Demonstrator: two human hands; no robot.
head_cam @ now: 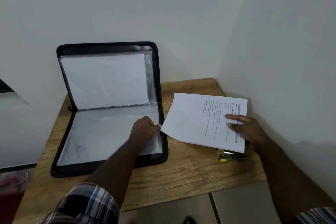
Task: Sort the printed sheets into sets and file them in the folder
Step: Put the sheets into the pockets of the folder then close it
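Your left hand [144,129] pinches the plastic sleeve [109,132] edge of the open folder [109,107] lying on the counter [181,174]; your right hand [244,130] grips the printed sheets [198,120] above a stapler [231,156], beside it.

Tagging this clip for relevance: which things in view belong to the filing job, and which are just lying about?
Part of the job:
black zip folder with clear plastic sleeves, open
white printed sheets, held by the right hand
left hand, pinching a sleeve edge

Lying about:
metal stapler with yellow trim, partly under the sheets
wooden table
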